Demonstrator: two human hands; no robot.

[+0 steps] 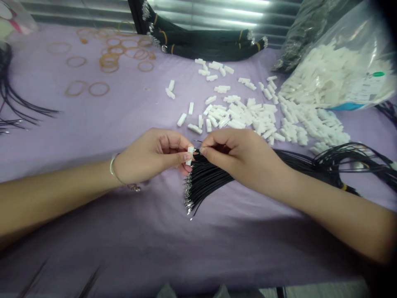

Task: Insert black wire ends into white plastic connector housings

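Between the thumb and fingers of my left hand [155,155] is a small white plastic connector housing [190,156], held upright. My right hand [237,151] is closed in a pinch on black wire ends, whose metal terminals meet the side of the housing; how deep they sit I cannot tell. Beneath both hands lies a bundle of black wires [207,180], its silvery crimped tips fanned toward the left. Part of this bundle is hidden by my right hand and forearm. Just beyond my hands, loose white housings [238,114] are heaped on the purple cloth [124,111].
A clear plastic bag [338,70] of white housings lies open at the right. Banded black wire bundles [211,43] rest along the back. Tan rubber bands [108,62] are scattered at the far left, with more black wires [18,99] at the left edge.
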